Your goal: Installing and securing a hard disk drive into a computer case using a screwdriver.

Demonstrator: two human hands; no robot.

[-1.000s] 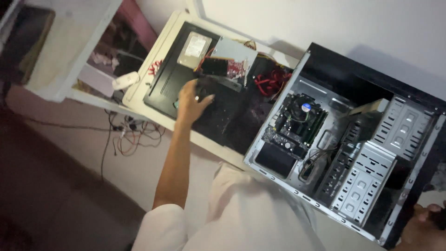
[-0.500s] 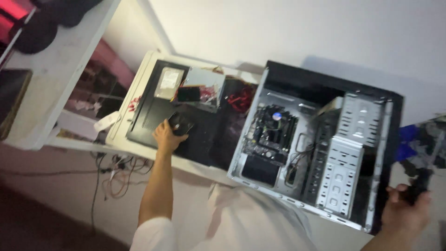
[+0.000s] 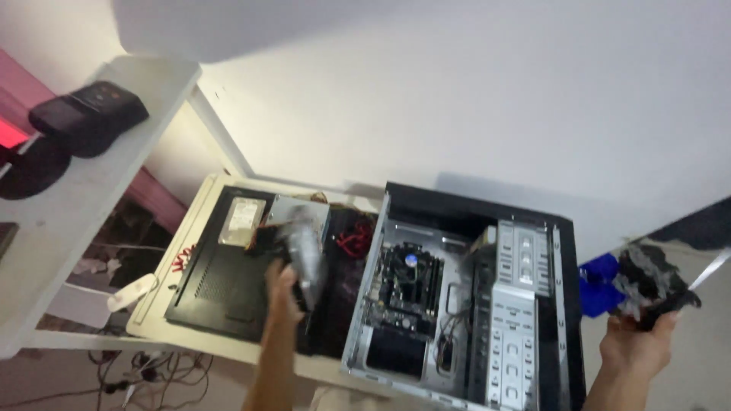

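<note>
Lifted off the black panel (image 3: 221, 281) since the earlier frame, the left hand (image 3: 283, 288) now grips a blurred grey part (image 3: 303, 255), long axis running up-down, above the table (image 3: 164, 304). Right hand (image 3: 640, 344) clutches a dark fan-like piece (image 3: 651, 285), motion-smeared, beside the open computer case (image 3: 464, 304).

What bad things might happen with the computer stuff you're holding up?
The left hand lifts a blurred grey part over the black side panel; it could slip and drop. The right hand holds a dark part off to the side of the open computer case, past its edge, so a slip might send it falling. The motherboard lies uncovered and could get bumped.
</note>
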